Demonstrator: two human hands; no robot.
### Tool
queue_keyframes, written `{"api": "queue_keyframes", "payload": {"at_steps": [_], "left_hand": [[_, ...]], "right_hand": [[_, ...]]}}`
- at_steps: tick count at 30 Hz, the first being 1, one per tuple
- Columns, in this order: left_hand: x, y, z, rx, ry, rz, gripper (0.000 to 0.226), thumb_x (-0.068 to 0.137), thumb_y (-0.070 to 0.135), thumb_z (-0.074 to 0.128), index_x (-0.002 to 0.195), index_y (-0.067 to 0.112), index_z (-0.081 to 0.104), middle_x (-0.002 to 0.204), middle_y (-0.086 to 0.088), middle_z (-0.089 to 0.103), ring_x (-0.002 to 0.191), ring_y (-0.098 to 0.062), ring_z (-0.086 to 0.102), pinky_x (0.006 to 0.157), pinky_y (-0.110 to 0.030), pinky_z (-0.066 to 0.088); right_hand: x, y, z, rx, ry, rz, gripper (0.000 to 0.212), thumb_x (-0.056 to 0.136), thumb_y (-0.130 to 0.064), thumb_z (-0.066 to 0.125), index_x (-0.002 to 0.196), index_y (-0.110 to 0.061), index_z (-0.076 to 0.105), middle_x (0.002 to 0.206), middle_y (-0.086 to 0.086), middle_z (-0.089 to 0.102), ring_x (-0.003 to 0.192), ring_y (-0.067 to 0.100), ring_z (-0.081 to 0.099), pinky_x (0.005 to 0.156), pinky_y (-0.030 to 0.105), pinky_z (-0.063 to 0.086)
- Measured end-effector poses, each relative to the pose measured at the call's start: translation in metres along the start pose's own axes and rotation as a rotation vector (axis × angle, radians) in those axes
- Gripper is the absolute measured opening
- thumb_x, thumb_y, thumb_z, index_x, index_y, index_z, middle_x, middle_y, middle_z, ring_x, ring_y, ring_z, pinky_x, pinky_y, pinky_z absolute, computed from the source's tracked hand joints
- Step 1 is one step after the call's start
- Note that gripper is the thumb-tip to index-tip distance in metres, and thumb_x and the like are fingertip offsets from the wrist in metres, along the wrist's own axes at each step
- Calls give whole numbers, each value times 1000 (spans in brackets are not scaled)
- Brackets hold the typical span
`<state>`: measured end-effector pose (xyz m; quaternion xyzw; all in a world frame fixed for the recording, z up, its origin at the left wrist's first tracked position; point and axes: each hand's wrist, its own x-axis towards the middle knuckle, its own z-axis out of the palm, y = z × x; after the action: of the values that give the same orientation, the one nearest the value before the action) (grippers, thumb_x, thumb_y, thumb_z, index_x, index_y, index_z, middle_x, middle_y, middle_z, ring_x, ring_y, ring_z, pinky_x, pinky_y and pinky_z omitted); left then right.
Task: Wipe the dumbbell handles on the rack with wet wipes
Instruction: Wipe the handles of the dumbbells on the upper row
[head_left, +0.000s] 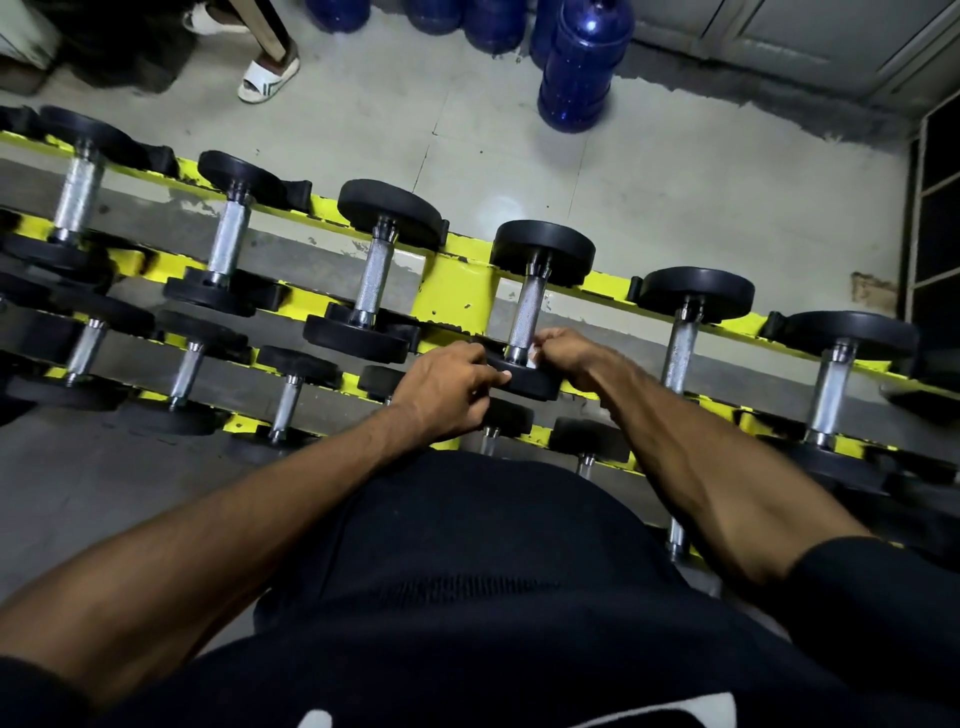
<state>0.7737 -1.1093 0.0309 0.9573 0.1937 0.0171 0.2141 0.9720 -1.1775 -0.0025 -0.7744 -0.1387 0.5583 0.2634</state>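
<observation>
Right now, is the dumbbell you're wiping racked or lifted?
Racked: both heads of the dumbbell rest on the yellow rack; left hand holds one.

Big blue water jug (582, 62) upright on grey tiled floor (519, 171). More blue jugs (415, 13) in row behind, cut by top edge. Bystander's foot in white sandal (267, 78) top left. Pale cabinet doors (779, 36) top right. Dark shelving (935, 208) at right edge.

I see no words, nos. or labels I can read. White mark (675, 714) on black clothes (467, 571) is cut off.
</observation>
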Motion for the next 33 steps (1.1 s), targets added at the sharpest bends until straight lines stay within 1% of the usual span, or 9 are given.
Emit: {"api": "queue_keyframes", "payload": {"at_steps": [6,9,12,15,18,20,24,29,33], "left_hand": [[1,1,0,-20,-3,-6,33,86,28,71,118,27,73,92,2,59,90,-17,56,68,-27,39],[0,1,-1,-24,0,-12,33,86,28,70,119,27,73,93,1,59,91,-18,56,69,-29,44],[-2,1,-1,-25,5,-13,33,85,27,71,118,27,73,92,1,59,90,-19,56,68,-31,48],[-2,0,-1,-19,-4,-13,34,85,27,70,118,29,73,93,1,59,91,-21,57,68,-33,50],[-2,2,-3,-15,-12,-15,35,85,27,70,119,29,72,96,-1,60,95,-22,58,71,-35,51],[-2,2,-4,-13,-12,-6,35,85,26,69,120,29,72,97,-1,60,96,-23,58,71,-35,49],[-4,-2,-3,-2,-23,39,41,82,22,72,122,26,71,97,-3,62,93,-24,59,70,-35,49],[-4,-4,-3,4,-30,55,43,82,22,73,125,26,70,97,-2,61,92,-22,59,70,-33,48],[-5,-7,0,-4,-11,67,42,78,20,76,120,25,73,95,-2,61,88,-22,60,68,-31,47]], "right_hand": [[0,3,-10,44,-20,-8,19,92,10,53,101,-5,60,81,8,58,66,13,51,57,25,43],[-5,6,-17,72,57,-29,30,86,12,63,111,-3,57,87,9,59,70,15,58,56,24,50],[-10,7,-16,44,114,-185,33,76,18,69,100,-2,59,85,15,62,79,26,66,63,33,57],[-16,5,-10,-191,111,-525,28,73,12,75,93,-6,67,85,6,70,79,14,69,68,30,59],[-12,-10,0,-685,120,-779,24,81,-7,75,99,-22,71,96,-5,73,86,10,67,70,25,52],[-6,-29,9,-1058,137,-757,18,86,-23,70,103,-30,72,98,-6,72,89,16,65,64,27,45],[6,-68,34,-1523,-26,-483,16,91,-31,63,95,-19,72,89,4,68,79,24,63,61,28,43],[5,-89,36,-1479,-252,-290,14,92,-18,65,100,-11,73,86,5,72,64,20,68,63,34,61],[-4,-72,20,-1438,-50,-608,16,86,-22,72,101,-24,77,93,2,74,82,22,69,67,35,59]]}}
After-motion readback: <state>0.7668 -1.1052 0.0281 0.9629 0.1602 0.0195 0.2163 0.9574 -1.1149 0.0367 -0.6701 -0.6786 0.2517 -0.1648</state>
